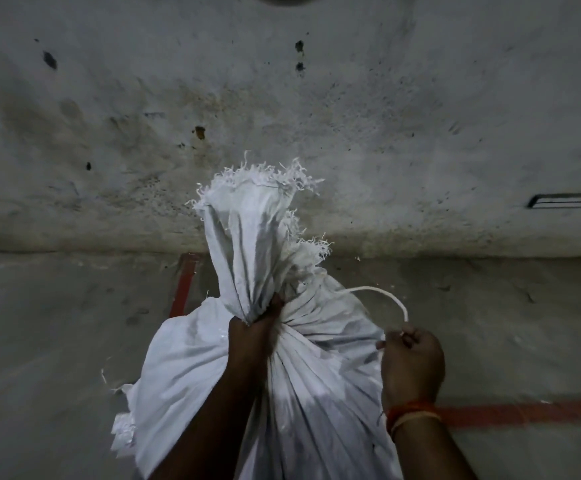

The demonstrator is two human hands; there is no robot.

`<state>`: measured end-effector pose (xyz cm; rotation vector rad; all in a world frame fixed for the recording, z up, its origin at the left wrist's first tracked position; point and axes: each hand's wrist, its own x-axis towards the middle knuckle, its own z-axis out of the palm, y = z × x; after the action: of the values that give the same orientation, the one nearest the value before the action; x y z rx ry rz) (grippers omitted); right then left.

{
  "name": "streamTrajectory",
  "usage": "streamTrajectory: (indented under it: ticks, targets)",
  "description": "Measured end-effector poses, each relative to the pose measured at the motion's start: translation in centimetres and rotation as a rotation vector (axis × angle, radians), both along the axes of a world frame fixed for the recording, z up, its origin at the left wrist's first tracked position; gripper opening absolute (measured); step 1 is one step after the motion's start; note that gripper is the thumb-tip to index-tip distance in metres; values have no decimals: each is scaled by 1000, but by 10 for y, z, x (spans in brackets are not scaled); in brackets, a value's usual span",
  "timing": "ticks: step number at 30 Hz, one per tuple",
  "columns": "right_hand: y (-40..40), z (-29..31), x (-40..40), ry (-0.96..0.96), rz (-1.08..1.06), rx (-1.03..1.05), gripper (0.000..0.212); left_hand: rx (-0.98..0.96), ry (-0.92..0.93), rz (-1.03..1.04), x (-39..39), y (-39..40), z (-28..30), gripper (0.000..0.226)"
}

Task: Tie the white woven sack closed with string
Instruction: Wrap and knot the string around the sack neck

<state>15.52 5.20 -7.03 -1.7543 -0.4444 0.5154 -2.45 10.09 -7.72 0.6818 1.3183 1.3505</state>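
Left hand [259,323] clamped round the gathered neck of the white woven plastic sack [282,375], fingers curled tight into the bunched pleats, thumb side toward the camera. Right hand [412,355] closed on one end of the thin white string [382,295], pinched between thumb and curled fingers just beside the sack's right shoulder; red and pale thread band [410,412] at that wrist. From the pinch, an arc up and leftward to the back of the neck, then lost behind the folds; whether wound fully round cannot be told. No knot visible anywhere. Above the grip, loose mouth of the sack standing upright, frayed fringe [264,174] along its edge, still slack and unflattened. Below the grip, a full, rounded body resting on the grey concrete floor [57,341], close to the stained grey wall [282,98], between red painted floor lines [524,412]. Judged from this: gathering done, neck held shut by hand alone, string brought to the neck and probably partway round. Left to do: finishing the wrap, pulling tight, knotting, then letting go of the neck.
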Motion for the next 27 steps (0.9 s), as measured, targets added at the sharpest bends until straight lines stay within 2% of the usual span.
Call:
streamTrajectory:
  ticks: [4,6,9,12,16,19,21,23,27]
  targets:
    - [3,12,-20,-57,0,169,17,60,-70,-91,-2,0,0,60]
    - [4,14,-25,-64,-49,251,20,81,-71,-142,-5,-2,2,47]
    - [10,14,-33,-20,-101,304,27,99,-47,-210,-10,-6,3,13]
    - [17,3,-39,108,-70,283,27,135,6,-265,-12,-7,0,9]
    - [21,-16,-59,173,281,132,33,184,46,-320,-8,-7,-3,12]
    - [18,-19,-66,8,539,85,32,212,32,-348,-5,-7,-1,48]
    - [17,-14,-63,-12,676,70,40,240,34,-339,-4,-7,2,55]
    - [16,-8,-56,-19,783,77,41,261,60,-332,-3,-5,2,55]
    - [12,0,-44,-47,950,69,45,264,146,-368,2,-5,5,36]
